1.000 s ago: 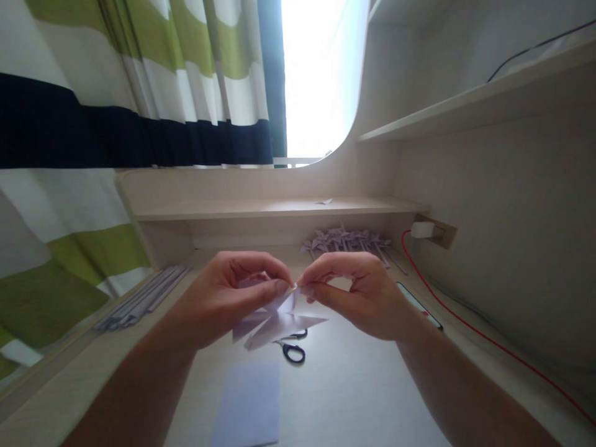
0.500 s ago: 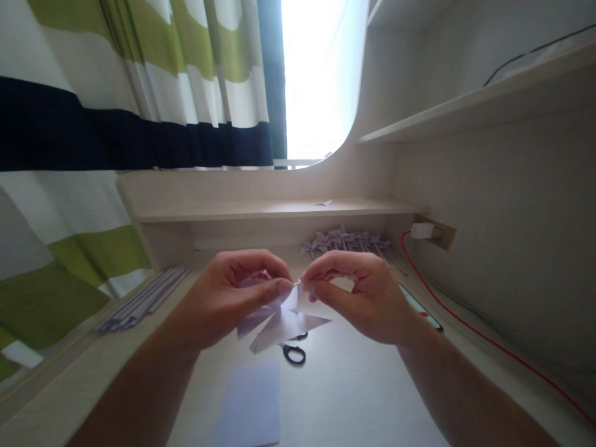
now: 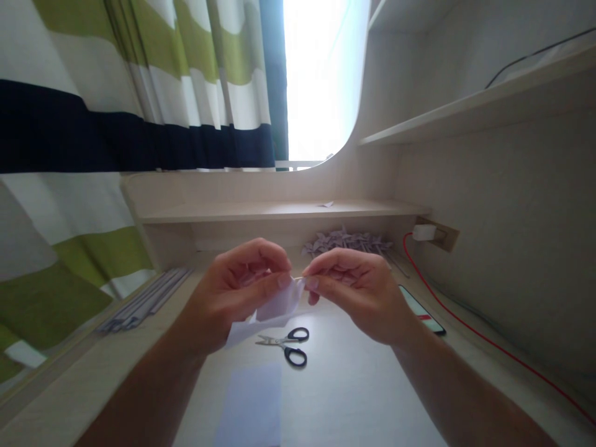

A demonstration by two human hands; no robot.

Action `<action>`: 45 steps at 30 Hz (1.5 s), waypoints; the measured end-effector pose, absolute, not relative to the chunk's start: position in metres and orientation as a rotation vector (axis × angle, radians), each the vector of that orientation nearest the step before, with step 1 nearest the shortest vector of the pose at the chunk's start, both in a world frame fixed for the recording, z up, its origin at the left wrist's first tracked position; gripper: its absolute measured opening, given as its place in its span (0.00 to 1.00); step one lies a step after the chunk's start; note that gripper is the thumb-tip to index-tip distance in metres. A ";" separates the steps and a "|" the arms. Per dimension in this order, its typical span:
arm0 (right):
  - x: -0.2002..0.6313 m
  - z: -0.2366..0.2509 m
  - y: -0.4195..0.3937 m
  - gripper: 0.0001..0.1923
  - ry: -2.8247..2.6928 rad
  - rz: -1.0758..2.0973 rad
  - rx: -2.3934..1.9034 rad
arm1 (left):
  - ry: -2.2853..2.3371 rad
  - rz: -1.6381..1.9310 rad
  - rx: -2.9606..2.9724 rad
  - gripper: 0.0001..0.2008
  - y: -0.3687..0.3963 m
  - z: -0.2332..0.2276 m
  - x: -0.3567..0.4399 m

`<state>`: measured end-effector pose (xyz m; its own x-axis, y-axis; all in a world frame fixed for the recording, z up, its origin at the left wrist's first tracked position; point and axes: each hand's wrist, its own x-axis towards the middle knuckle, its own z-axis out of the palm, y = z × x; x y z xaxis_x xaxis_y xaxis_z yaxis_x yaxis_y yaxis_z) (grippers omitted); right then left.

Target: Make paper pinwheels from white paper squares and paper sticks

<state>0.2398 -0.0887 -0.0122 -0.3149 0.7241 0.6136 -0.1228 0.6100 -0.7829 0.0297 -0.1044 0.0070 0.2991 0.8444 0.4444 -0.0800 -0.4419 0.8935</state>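
My left hand (image 3: 246, 288) is closed, its thumb and fingertips pinching a folded white paper pinwheel (image 3: 274, 304) at its upper edge. The pinwheel's blades hang below those fingers, and part of it is hidden behind the hand. Facing it, my right hand (image 3: 351, 292) is closed too, thumb against forefinger on a thin pale stick (image 3: 298, 278) that reaches to the paper. The fingertips of both hands are a small gap apart. Below the paper, scissors (image 3: 284, 344) with black handles lie on the desk with their blades slightly apart.
White paper (image 3: 251, 403) lies on the desk nearest me. Rolled paper sticks (image 3: 144, 301) rest at the left edge. A pile of paper pinwheels (image 3: 344, 241) sits at the back, under a shelf (image 3: 279, 211). On the right are a phone (image 3: 421, 310) and a red cable (image 3: 465, 316).
The pinwheel has turned between my hands, its blades swinging up and left, so the scissors show fully. My left fingers have shifted slightly up; both hands keep their pinch.
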 end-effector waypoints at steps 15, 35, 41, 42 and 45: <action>0.237 -0.013 -0.090 0.03 -1.680 0.896 -0.544 | 0.786 1.350 1.897 0.05 -0.099 0.004 0.024; 0.236 -0.014 -0.092 0.04 -1.785 0.580 -0.618 | 0.935 1.330 2.141 0.03 -0.098 0.006 0.020; 0.236 -0.015 -0.092 0.03 -1.780 0.621 -0.633 | 0.974 1.290 2.192 0.02 -0.100 0.007 0.020; 0.236 -0.015 -0.092 0.03 -1.786 0.616 -0.632 | 0.970 1.286 2.199 0.02 -0.100 0.006 0.021; 0.235 -0.015 -0.092 0.04 -1.804 0.621 -0.632 | 0.933 1.313 2.245 0.02 -0.098 0.005 0.023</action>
<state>0.2353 -0.0922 -0.0145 -0.2839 0.6819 0.6741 0.1226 0.7231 -0.6798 0.0235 -0.0982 0.0047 0.3444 0.7050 0.6200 0.3535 -0.7092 0.6100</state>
